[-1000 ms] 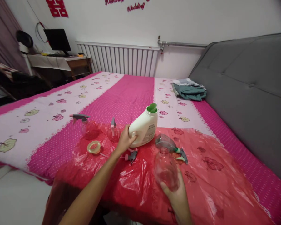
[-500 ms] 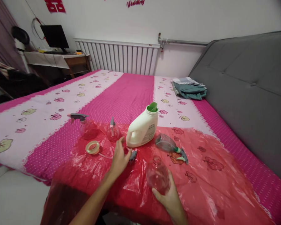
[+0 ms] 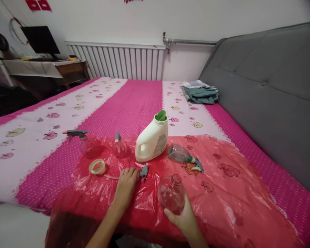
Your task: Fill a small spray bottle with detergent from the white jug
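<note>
In my right hand (image 3: 184, 218) is a clear round bottle (image 3: 170, 196) without a top, its open mouth tipped up and slightly right. My left hand (image 3: 127, 181) is palm down on a loose grey-and-pink trigger spray head (image 3: 144, 171), fingers closed around its collar end; a thin dip tube (image 3: 111, 177) sticks out on the left side of the hand. Just beyond stands a cream jug (image 3: 152, 141) with a green pouring spout. To its right, a clear spray bottle (image 3: 179, 154) with a green collar lies on its side.
Red plastic sheeting (image 3: 222, 193) covers the near part of the bed. Two upright spray bottles, one pink-nozzled (image 3: 89, 146) and one nearer the jug (image 3: 120, 146), stand at left behind a tape roll (image 3: 97, 166). Folded clothes (image 3: 200, 93) lie by the grey headboard (image 3: 260, 86).
My left hand has come down from above the sheet onto the spray head and closed there. The bottle in my right hand has tilted a little. The view has shifted right.
</note>
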{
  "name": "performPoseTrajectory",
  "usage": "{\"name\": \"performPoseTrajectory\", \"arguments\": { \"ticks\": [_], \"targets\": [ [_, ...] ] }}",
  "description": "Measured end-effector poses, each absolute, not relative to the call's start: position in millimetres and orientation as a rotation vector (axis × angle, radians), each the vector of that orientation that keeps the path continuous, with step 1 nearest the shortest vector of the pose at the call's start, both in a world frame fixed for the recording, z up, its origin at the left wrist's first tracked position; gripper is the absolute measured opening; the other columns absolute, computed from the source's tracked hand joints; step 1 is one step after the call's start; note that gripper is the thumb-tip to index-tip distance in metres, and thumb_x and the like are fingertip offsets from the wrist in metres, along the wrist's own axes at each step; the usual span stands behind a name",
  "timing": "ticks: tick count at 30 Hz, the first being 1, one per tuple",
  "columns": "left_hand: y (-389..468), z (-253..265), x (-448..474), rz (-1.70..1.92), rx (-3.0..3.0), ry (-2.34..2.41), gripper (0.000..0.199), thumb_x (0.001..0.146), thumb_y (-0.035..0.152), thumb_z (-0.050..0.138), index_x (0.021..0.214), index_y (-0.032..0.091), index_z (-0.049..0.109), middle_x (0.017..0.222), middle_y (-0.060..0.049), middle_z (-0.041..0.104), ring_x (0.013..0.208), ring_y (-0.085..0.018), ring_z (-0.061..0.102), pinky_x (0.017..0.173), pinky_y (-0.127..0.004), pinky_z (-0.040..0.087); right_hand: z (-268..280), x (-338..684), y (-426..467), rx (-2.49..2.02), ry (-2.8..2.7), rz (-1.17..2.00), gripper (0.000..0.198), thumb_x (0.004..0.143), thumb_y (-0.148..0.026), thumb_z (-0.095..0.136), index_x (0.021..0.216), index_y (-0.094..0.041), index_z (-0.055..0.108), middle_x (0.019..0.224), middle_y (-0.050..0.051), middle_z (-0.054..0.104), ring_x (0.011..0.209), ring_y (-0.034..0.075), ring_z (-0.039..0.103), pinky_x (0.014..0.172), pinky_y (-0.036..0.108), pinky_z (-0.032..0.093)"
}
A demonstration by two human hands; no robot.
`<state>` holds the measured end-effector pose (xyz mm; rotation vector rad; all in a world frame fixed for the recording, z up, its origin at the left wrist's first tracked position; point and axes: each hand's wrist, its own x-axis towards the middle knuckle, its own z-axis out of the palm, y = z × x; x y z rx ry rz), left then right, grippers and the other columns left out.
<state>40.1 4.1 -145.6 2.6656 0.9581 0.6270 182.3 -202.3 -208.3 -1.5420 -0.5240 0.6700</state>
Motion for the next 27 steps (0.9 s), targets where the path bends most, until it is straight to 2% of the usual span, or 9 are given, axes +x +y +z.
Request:
{"name": "performPoseTrajectory", "arguments": {
  "ticks": [3, 6, 11, 15, 17, 22, 27],
  "targets": [
    [4, -138, 28, 0.721, 2.631, 0.861, 0.031, 0.095, 0.009, 0.050, 0.118, 0.020, 0.068, 0.115, -0.010, 0.072, 0.105, -0.026, 0.068, 0.092, -0.042, 0.056, -212, 181, -205, -1.543, -0.489, 0.748, 0.113, 0.058, -0.041, 0.084, 0.151, -0.016, 0.026, 0.143, 0.017, 0.049, 0.133, 0.026, 0.054, 0.119, 0.039, 0.044],
    [5, -122, 17, 0.832, 2.586, 0.838, 0.033, 0.097, 0.011, 0.048, 0.123, 0.022, 0.066, 0.119, -0.010, 0.071, 0.109, -0.025, 0.068, 0.094, -0.039, 0.057, -209, 179, -204, -1.555, -0.468, 0.782, 0.113, 0.057, -0.043, 0.083, 0.150, -0.016, 0.025, 0.142, 0.017, 0.049, 0.133, 0.027, 0.054, 0.120, 0.041, 0.042],
    [2, -77, 6, 1.146, 2.187, 0.901, 0.025, 0.099, 0.030, 0.060, 0.121, 0.023, 0.069, 0.114, -0.008, 0.072, 0.104, -0.024, 0.068, 0.093, -0.036, 0.055, -200, 176, -193, -1.649, -0.512, 0.730, 0.108, 0.057, -0.048, 0.081, 0.148, -0.018, 0.031, 0.142, 0.014, 0.050, 0.132, 0.028, 0.053, 0.118, 0.044, 0.044],
    [-3, -39, 9, 1.409, 1.420, 0.913, 0.035, 0.085, 0.049, 0.081, 0.107, 0.022, 0.075, 0.099, -0.002, 0.074, 0.086, -0.015, 0.068, 0.085, -0.025, 0.055, -194, 176, -181, -1.770, -0.635, 0.497, 0.095, 0.060, -0.050, 0.080, 0.141, -0.019, 0.042, 0.139, 0.011, 0.052, 0.132, 0.029, 0.052, 0.117, 0.047, 0.043],
    [-6, -25, 17, 1.488, 1.149, 0.797, 0.042, 0.076, 0.054, 0.087, 0.100, 0.021, 0.076, 0.096, -0.001, 0.076, 0.085, -0.012, 0.069, 0.087, -0.021, 0.056, -191, 176, -176, -1.839, -0.707, 0.317, 0.086, 0.064, -0.048, 0.078, 0.139, -0.020, 0.046, 0.135, 0.009, 0.054, 0.128, 0.028, 0.053, 0.114, 0.047, 0.044],
    [-18, -9, 43, 1.469, 0.884, 0.654, 0.048, 0.058, 0.051, 0.099, 0.088, 0.020, 0.079, 0.093, 0.000, 0.079, 0.089, -0.010, 0.073, 0.089, -0.014, 0.057, -183, 177, -169, -1.982, -0.869, -0.023, 0.078, 0.068, -0.039, 0.077, 0.138, -0.020, 0.049, 0.125, 0.007, 0.057, 0.117, 0.027, 0.054, 0.106, 0.043, 0.045],
    [-28, -11, 58, 1.396, 0.792, 0.630, 0.046, 0.053, 0.046, 0.102, 0.085, 0.020, 0.080, 0.088, 0.001, 0.080, 0.085, -0.009, 0.073, 0.087, -0.013, 0.058, -179, 180, -169, -2.025, -0.908, -0.158, 0.083, 0.066, -0.035, 0.081, 0.140, -0.019, 0.046, 0.123, 0.007, 0.056, 0.114, 0.026, 0.053, 0.103, 0.039, 0.044]
  ]
}}
